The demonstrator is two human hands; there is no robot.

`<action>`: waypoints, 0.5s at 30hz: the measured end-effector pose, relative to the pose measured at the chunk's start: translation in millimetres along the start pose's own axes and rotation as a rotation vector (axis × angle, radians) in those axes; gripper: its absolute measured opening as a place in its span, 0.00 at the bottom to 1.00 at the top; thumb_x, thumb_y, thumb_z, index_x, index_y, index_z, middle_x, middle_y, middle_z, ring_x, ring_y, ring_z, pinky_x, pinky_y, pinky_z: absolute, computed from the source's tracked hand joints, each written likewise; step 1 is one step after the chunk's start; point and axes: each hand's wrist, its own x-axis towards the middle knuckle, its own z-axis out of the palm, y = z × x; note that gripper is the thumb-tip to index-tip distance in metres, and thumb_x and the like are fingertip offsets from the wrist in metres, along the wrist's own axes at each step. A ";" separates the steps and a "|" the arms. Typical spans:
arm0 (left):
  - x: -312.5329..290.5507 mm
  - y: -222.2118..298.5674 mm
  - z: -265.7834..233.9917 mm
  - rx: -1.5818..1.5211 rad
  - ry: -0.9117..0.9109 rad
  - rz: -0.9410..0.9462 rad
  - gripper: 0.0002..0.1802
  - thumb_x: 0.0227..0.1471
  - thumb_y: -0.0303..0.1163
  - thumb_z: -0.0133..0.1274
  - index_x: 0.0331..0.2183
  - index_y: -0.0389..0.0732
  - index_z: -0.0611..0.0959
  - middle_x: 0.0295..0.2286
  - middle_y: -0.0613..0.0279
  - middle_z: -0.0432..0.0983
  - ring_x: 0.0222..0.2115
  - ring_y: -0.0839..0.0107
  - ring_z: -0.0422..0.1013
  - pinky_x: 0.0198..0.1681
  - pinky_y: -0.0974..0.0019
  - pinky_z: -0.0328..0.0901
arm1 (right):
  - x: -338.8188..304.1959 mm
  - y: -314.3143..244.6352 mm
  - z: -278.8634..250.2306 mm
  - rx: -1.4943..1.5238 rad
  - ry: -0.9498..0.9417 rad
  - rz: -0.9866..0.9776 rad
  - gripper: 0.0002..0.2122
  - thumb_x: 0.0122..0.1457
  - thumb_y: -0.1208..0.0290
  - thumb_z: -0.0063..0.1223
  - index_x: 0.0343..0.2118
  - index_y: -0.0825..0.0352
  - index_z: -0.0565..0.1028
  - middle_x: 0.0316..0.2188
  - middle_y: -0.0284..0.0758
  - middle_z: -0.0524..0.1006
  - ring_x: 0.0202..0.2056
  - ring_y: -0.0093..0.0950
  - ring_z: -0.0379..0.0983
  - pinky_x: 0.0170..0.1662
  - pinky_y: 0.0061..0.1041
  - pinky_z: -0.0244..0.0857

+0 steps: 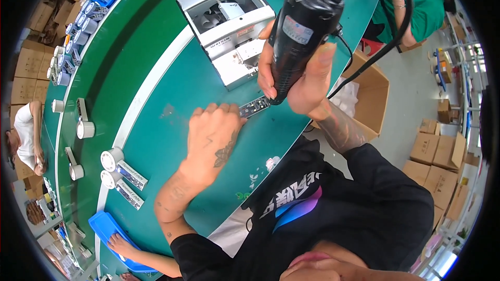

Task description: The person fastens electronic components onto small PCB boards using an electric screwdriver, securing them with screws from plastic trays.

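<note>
My right hand (pixel 311 80) is wrapped round a black electric screwdriver (pixel 299 28), held upright with its tip down. That tip meets the far end of a narrow strip with an exposed circuit board (pixel 254 107) at the table's middle. Curled over the strip's other end, my left hand (pixel 212 132) pins it near the table top and hides the rest. Just beyond stands a white and grey screw feeder (pixel 229 31) with an open top. To the left of my left forearm lie two small white handheld fans (pixel 133 175) (pixel 128 194), their boards showing.
A green conveyor (pixel 117 67) with more fans runs along the far left. Another person's hand (pixel 121 244) rests in a blue tray (pixel 99 222). An open cardboard box (pixel 374 99) stands right of the table. The screwdriver's thick cable (pixel 406 15) loops overhead. A person in green (pixel 419 8) sits far right.
</note>
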 end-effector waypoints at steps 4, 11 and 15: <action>-0.3 -1.5 2.7 -0.023 0.019 0.004 0.11 0.55 0.36 0.59 0.28 0.39 0.80 0.26 0.56 0.78 0.31 0.58 0.75 0.35 0.56 0.67 | -7.0 1.7 -3.5 0.029 -0.019 0.012 0.50 0.52 0.17 0.27 0.50 0.71 0.63 0.16 0.35 0.68 0.13 0.21 0.63 0.18 0.22 0.60; 0.2 -0.6 0.4 -0.015 0.021 0.006 0.11 0.54 0.36 0.59 0.27 0.39 0.79 0.25 0.55 0.78 0.31 0.58 0.76 0.35 0.56 0.68 | -0.1 -10.3 -3.8 0.045 0.043 -0.030 0.50 0.51 0.16 0.26 0.49 0.70 0.62 0.16 0.35 0.68 0.13 0.23 0.63 0.18 0.24 0.61; 0.7 0.3 -1.0 -0.018 0.013 0.002 0.11 0.54 0.36 0.60 0.26 0.39 0.79 0.24 0.55 0.78 0.30 0.58 0.76 0.35 0.56 0.68 | -3.1 0.5 -8.0 0.030 0.028 -0.032 0.50 0.50 0.16 0.28 0.50 0.69 0.62 0.17 0.36 0.69 0.13 0.22 0.64 0.18 0.23 0.61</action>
